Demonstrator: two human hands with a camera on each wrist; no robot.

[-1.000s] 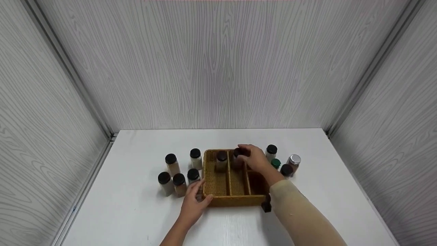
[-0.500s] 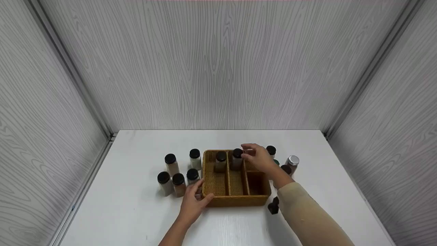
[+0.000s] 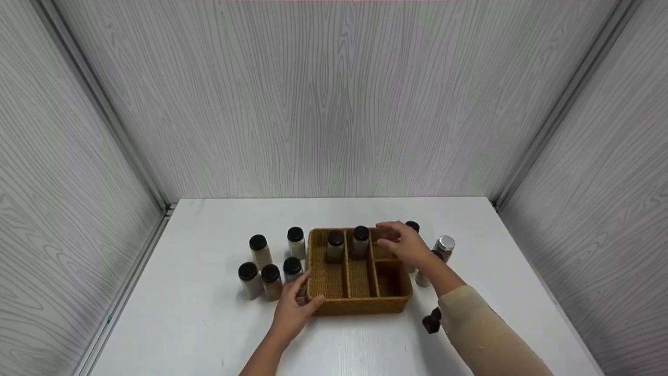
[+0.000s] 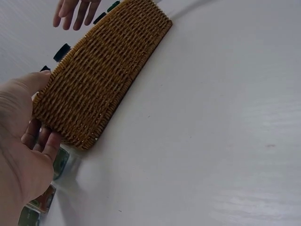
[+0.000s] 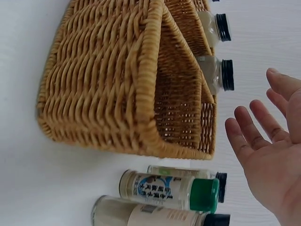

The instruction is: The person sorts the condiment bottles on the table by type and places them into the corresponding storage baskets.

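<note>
A brown wicker basket [image 3: 360, 306] with divided compartments stands on the white table. My left hand [image 3: 291, 313] grips its near left corner; in the left wrist view, the thumb [image 4: 34, 81] lies at the rim and the fingers bend against the side. One black-capped spice jar [image 3: 335, 246] stands upright in the left compartment. Another black-capped spice jar [image 3: 360, 242] is upright at the back of the middle one. Over the small back right compartment, my right hand [image 3: 408, 245] has its fingers apart and holds nothing, as the right wrist view [image 5: 277, 136] confirms.
Several black-capped jars [image 3: 259, 249] stand left of the basket. To its right are a silver-capped jar [image 3: 444, 245], a green-capped bottle [image 5: 169, 190] and other black-capped jars. A small black object [image 3: 431, 321] shows beside the right sleeve. Grey wood-grain panels [image 3: 334, 104] enclose the table.
My right hand has let go of the jar in the middle compartment and moved right, away from it. The left hand has kept its place at the basket's corner.
</note>
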